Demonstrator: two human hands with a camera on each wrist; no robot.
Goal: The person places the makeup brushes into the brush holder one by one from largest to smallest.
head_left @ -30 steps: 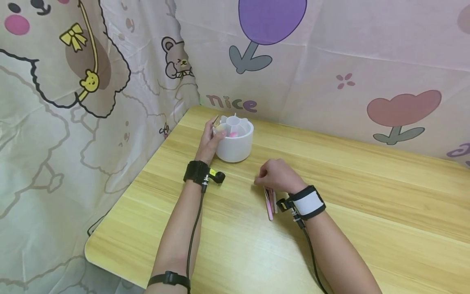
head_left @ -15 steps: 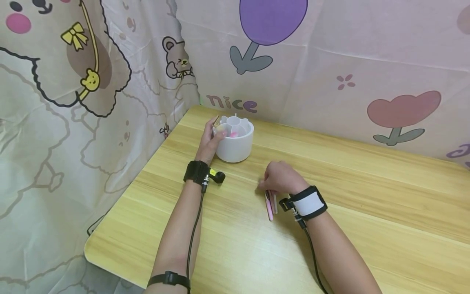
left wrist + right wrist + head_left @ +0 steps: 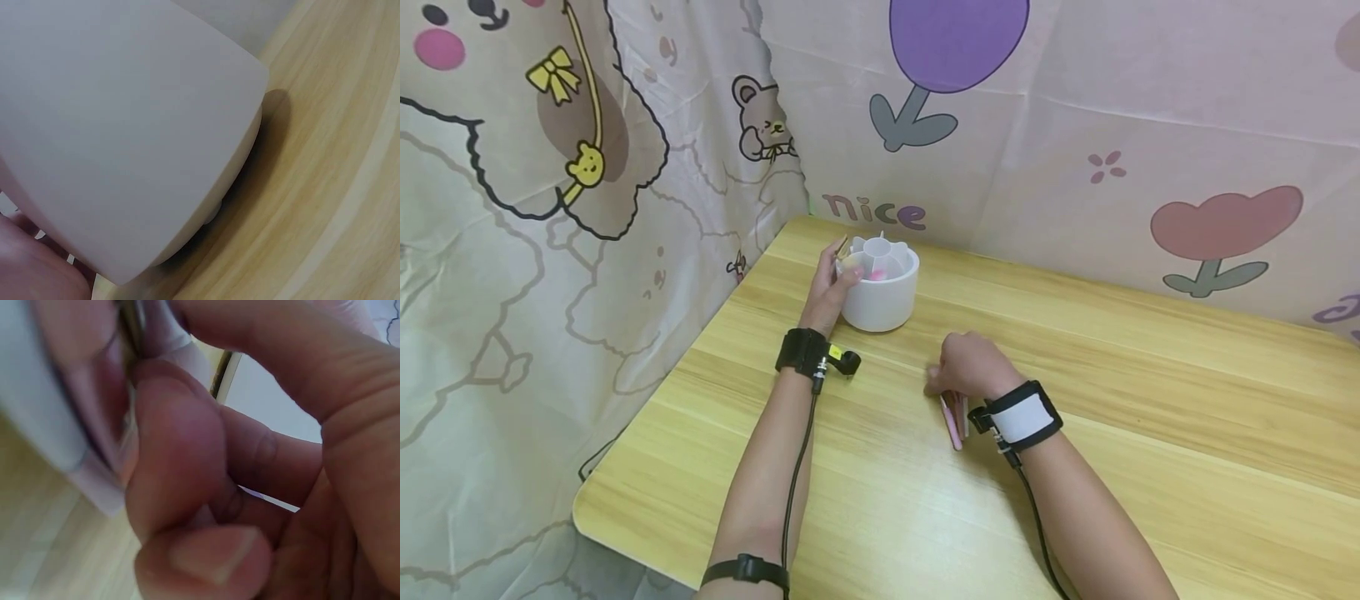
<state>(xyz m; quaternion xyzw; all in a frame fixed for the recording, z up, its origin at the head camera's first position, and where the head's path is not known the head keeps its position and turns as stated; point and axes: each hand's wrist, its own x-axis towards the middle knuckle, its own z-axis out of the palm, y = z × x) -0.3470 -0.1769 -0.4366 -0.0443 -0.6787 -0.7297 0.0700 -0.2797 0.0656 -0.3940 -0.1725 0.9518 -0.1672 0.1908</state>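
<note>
My left hand grips the near-left side of a round white desk organizer, its thumb over the rim. Inside are dividers around a central tube, and a small pink item shows in one compartment. In the left wrist view the organizer's smooth wall fills much of the picture. My right hand is low over the table with curled fingers, pinching slim pink sticks whose near ends stick out under the palm. The right wrist view has them blurred beside the fingertips; their exact kind is unclear.
The wooden table has its left edge beside my left arm. Printed curtains hang behind it and to the left. A cable runs along each forearm from the wrist camera.
My right hand has shifted slightly right and toward me, closer over the sticks, whose near ends have turned a little. The left hand and the organizer have stayed put.
</note>
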